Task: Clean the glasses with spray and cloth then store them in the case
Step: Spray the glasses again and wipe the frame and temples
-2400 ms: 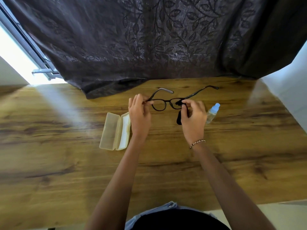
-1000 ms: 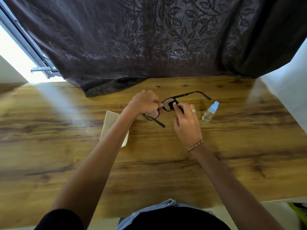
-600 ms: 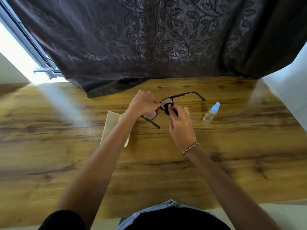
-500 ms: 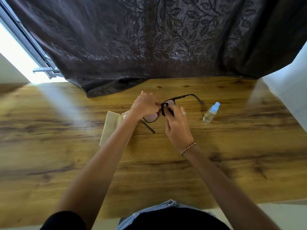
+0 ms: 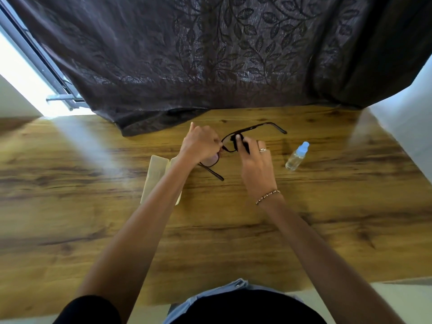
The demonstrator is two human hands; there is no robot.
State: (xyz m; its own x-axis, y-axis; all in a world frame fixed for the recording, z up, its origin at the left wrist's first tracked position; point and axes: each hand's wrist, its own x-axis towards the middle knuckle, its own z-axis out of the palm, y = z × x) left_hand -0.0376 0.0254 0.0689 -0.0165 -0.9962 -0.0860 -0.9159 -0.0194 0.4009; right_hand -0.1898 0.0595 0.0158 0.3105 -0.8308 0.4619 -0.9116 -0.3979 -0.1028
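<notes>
The left hand (image 5: 201,146) grips the glasses (image 5: 254,127) above the counter (image 5: 81,218), and the right hand (image 5: 256,167) presses a dark cloth (image 5: 244,147) on one lens. The spray bottle (image 5: 295,157) is near on the right; the left forearm partly hides the case (image 5: 156,174).

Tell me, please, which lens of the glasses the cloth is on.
The lens farther from the person, where the right hand pinches the dark cloth; the other lens is bare, by the left hand gripping the frame.
</notes>
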